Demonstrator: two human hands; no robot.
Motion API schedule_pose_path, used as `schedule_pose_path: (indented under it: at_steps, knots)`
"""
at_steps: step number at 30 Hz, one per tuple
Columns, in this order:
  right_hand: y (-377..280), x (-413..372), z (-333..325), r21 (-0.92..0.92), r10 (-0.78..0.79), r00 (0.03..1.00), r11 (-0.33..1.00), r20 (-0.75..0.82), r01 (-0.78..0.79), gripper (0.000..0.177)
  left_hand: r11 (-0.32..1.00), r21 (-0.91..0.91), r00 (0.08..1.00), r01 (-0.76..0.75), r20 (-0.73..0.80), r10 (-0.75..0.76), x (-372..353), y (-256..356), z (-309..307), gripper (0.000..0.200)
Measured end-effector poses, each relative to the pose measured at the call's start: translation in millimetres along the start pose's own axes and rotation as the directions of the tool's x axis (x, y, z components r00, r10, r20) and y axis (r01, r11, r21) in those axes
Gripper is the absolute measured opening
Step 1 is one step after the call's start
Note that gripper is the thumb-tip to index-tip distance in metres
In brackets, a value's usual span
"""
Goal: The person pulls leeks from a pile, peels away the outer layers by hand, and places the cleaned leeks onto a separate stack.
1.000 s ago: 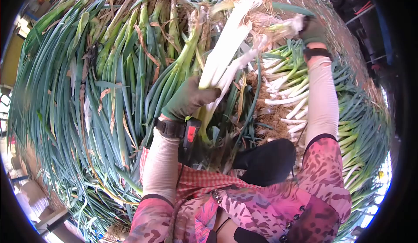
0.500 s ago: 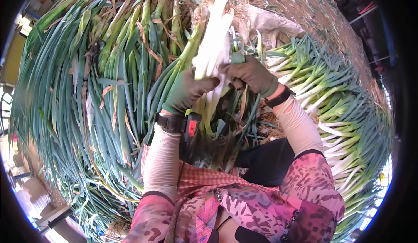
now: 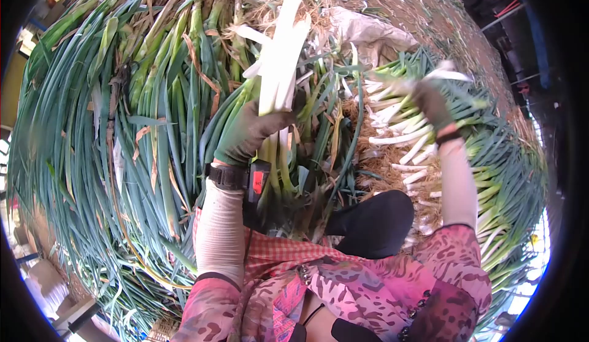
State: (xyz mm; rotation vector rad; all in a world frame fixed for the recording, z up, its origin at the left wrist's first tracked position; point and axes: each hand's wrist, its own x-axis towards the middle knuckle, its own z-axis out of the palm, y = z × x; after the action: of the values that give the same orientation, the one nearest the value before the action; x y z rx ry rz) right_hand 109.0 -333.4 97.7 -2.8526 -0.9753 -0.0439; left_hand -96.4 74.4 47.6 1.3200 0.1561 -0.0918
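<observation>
My left hand (image 3: 261,127), in a dark green glove, is closed round the lower part of several thick white leek stalks (image 3: 282,60). Their rooted ends point up and away from me, and green leaves hang below the fist. My right hand (image 3: 432,106), gloved too and smeared by motion, is off to the right over a row of leeks (image 3: 423,136). Pale green-and-white strips (image 3: 451,73), blurred like peeled leek leaf, stick out of its fist. Its fingers are partly hidden.
A large heap of long green leeks (image 3: 153,121) fills the left side. A crumpled whitish sack (image 3: 374,29) lies beyond my hands on brown ground (image 3: 429,20) strewn with scraps. My dark-clad knee (image 3: 374,222) is in front of me.
My right hand has left the white stalks and swung to the right with blurred strips in it. My left hand still grips the stalks, slightly further left.
</observation>
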Motion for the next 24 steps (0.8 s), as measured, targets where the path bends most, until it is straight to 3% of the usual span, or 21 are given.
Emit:
schedule_pose_path:
  at_steps: [1, 2, 3, 5, 6, 7, 9, 10, 11, 12, 13, 15, 16, 17, 18, 19, 20, 21, 22, 23, 24]
  knots:
    - [4.7, -17.9, 39.1, 0.052, -0.078, 0.953, 0.997, 0.292, 0.066, 0.009, 1.000, -0.002, 1.000, 0.022, 0.008, -0.022, 0.3, 3.1, 0.3, 0.043]
    - [-31.8, -51.4, 68.2, 0.329, -0.307, 0.857, 0.928, 0.414, 0.174, 0.014, 1.000, -0.031, 1.000, -0.008, -0.011, 0.008, 0.8, 3.2, 4.0, 0.040]
    - [-61.2, -69.8, 78.9, 0.557, -0.356, 0.593, 0.807, 0.722, -0.195, 0.014, 0.997, -0.070, 1.000, -0.011, -0.003, 0.011, 0.2, 6.4, 6.4, 0.038]
    - [-147.5, -76.2, 69.1, 0.090, -0.028, 0.112, 0.796, 0.993, -0.599, 0.034, 0.989, -0.144, 1.000, -0.022, 0.012, 0.024, -1.6, 15.2, 9.3, 0.034]
    - [-151.0, -69.5, 84.3, 0.127, -0.090, 0.125, 0.937, 0.988, -0.324, 0.027, 0.989, -0.147, 1.000, -0.019, 0.011, 0.020, -1.5, 18.0, 8.1, 0.034]
    - [-149.8, -46.5, 88.1, 0.198, -0.158, 0.203, 0.961, 0.966, -0.195, 0.026, 0.988, -0.153, 1.000, -0.013, 0.006, 0.014, -2.5, 19.5, 7.6, 0.033]
    - [-136.6, 27.2, 79.4, 0.298, -0.156, 0.568, 0.940, 0.808, -0.166, 0.024, 0.985, -0.171, 1.000, -0.002, -0.002, 0.002, -4.8, 14.4, 5.0, 0.033]
    - [-126.9, 68.2, 69.1, 0.349, -0.059, 0.789, 0.915, 0.611, -0.201, 0.023, 0.984, -0.176, 1.000, -0.004, -0.004, 0.003, -4.2, 10.8, 1.2, 0.035]
    - [-118.3, 106.7, 51.4, 0.456, 0.083, 0.941, 0.858, 0.327, -0.234, 0.023, 0.983, -0.181, 1.000, -0.007, -0.008, 0.005, -3.2, 8.1, -1.6, 0.036]
    - [-110.9, 141.8, 30.4, 0.608, 0.251, 0.968, 0.766, 0.016, -0.209, 0.022, 0.984, -0.175, 1.000, -0.016, -0.020, 0.013, -4.7, 10.0, -1.8, 0.041]
    - [-103.8, 174.7, 8.5, 0.792, 0.398, 0.892, 0.605, -0.216, -0.078, 0.023, 0.983, -0.184, 0.999, -0.020, -0.042, 0.012, -5.4, 13.2, -0.4, 0.042]
    - [-53.7, 239.0, 4.8, 0.876, 0.402, 0.779, 0.203, -0.482, 0.437, 0.020, 0.980, -0.199, 0.997, -0.020, -0.081, 0.004, -4.9, 17.1, 3.5, 0.044]
    - [-33.1, 252.3, 21.7, 0.760, 0.281, 0.855, 0.624, -0.436, 0.182, 0.020, 0.979, -0.205, 0.996, -0.017, -0.084, 0.000, -4.4, 15.0, 3.6, 0.044]
    - [-13.8, 260.9, 51.0, 0.413, 0.195, 0.926, 0.909, -0.324, -0.047, 0.021, 0.977, -0.214, 0.996, -0.020, -0.088, 0.001, -3.1, 13.0, 3.8, 0.045]
    - [-1.6, 262.6, 87.5, -0.070, 0.170, 0.970, 0.981, -0.174, -0.184, 0.022, 0.974, -0.225, 0.996, -0.028, -0.091, 0.007, -1.0, 11.4, 3.9, 0.045]
    - [-1.3, 240.2, 153.9, 0.742, 0.220, 0.975, 0.660, -0.039, -0.119, 0.030, 0.977, -0.212, 0.996, -0.009, -0.085, -0.009, 1.1, 10.2, 3.5, 0.045]
    - [-30.9, 210.4, 183.8, 0.274, 0.079, 0.970, 0.951, 0.229, -0.142, 0.025, 0.981, -0.196, 0.996, 0.007, -0.082, -0.024, 3.3, 9.5, 2.3, 0.045]
    - [-62.6, 179.7, 212.6, -0.178, -0.068, 0.877, 0.969, 0.476, 0.172, 0.021, 0.984, -0.178, 0.996, 0.023, -0.080, -0.037, 5.7, 9.0, 0.5, 0.045]
    - [-54.5, 148.0, 269.0, -0.011, -0.196, 0.806, 0.970, 0.559, 0.243, 0.016, 0.981, -0.191, 0.997, 0.016, -0.074, -0.031, 7.8, 8.2, 0.7, 0.043]
    - [-71.0, 115.7, 297.2, -0.122, -0.195, 0.802, 0.941, 0.564, 0.315, 0.020, 0.985, -0.174, 0.996, 0.023, -0.085, -0.038, 9.6, 8.2, 1.4, 0.043]
    - [-46.9, 91.3, 398.5, -0.273, -0.171, 0.892, 0.913, 0.419, 0.303, 0.026, 0.987, -0.156, 0.994, 0.031, -0.095, -0.047, 10.1, 9.0, 2.9, 0.042]
